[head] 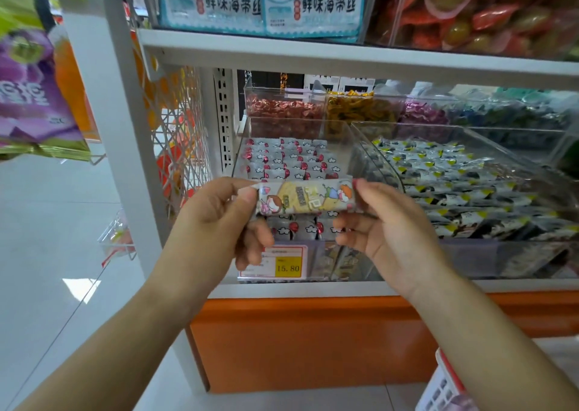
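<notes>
A small snack packet (305, 198) with cartoon figures and a yellow cracker picture is held level in front of a clear plastic bin (244, 138). My left hand (216, 219) pinches its left end between thumb and fingers. My right hand (385, 222) pinches its right end. The bin behind holds several silver packets (288, 160) with red and white cloud print. A yellow price tag reading 15.80 (288, 267) sits on the bin's front below my hands.
A second clear bin (360, 128) to the right holds several black, white and yellow packets (454, 185). Bins of red, yellow and purple candies line the back. The white shelf (313, 52) above carries seaweed bags. A white-and-red basket (445, 385) is at bottom right; hanging bags at left.
</notes>
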Tool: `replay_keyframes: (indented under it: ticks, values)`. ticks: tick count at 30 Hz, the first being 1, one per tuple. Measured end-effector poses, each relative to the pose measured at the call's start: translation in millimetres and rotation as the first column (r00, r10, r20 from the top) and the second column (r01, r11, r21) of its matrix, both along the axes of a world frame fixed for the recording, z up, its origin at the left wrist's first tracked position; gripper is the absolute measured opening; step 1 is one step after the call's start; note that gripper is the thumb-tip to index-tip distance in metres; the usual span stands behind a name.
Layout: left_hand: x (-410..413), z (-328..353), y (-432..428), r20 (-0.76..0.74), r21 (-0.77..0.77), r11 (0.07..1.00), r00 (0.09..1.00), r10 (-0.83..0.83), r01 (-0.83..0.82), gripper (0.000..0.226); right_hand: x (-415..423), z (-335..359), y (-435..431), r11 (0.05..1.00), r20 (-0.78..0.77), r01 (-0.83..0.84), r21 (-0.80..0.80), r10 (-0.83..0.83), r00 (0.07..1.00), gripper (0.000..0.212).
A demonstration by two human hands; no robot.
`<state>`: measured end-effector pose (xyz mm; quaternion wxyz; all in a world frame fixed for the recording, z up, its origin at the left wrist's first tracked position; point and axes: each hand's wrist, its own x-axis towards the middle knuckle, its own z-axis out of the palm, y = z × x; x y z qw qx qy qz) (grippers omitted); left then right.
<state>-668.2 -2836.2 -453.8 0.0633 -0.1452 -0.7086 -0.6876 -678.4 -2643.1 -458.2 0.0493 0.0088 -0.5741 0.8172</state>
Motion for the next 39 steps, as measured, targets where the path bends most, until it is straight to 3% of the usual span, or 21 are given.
replay_keyframes:
  ticks: [3,6,9,12,18,24,29,33,39]
  values:
    - [1,-2,3,-0.065,-0.046,0.999,0.998,0.011,-0.014,0.024,2,2,3,0.993,-0.117,0.019,0.118,-0.005,0.993,0.018]
    - [0,-1,1,-0.099,-0.065,0.997,0.994,0.045,-0.051,0.035,0,1,8,0.986,-0.174,0.020,0.168,0.010,0.985,0.003]
    - [0,2,-1,-0.090,-0.077,0.997,0.996,0.023,-0.030,0.033,-2,-3,9,0.967,-0.204,0.022,0.252,0.031,0.979,0.024]
    - [1,3,-2,-0.137,-0.142,0.988,0.989,0.048,-0.068,0.019,-2,-4,6,0.935,-0.261,0.037,0.353,0.060,0.964,0.032]
    - [4,6,-5,-0.142,-0.239,0.964,0.987,0.081,-0.114,0.029,0,-2,3,0.874,-0.309,0.115,0.472,0.042,0.950,0.014]
    - [6,10,-7,-0.224,-0.369,0.923,0.974,0.028,-0.111,0.028,1,-1,2,0.847,-0.359,0.203,0.492,-0.015,0.933,0.015]
    - [4,5,-6,-0.249,-0.441,0.882,0.967,0.061,-0.169,0.003,2,-3,-4,0.783,-0.415,0.272,0.559,-0.020,0.910,0.013]
    - [2,10,-7,-0.233,-0.417,0.891,0.969,0.084,-0.178,0.019,4,-3,-7,0.769,-0.424,0.243,0.592,0.041,0.905,0.010]
    - [-1,13,-16,-0.270,-0.525,0.832,0.962,0.038,-0.181,0.032,6,-1,-8,0.785,-0.415,0.196,0.588,0.085,0.906,0.009]
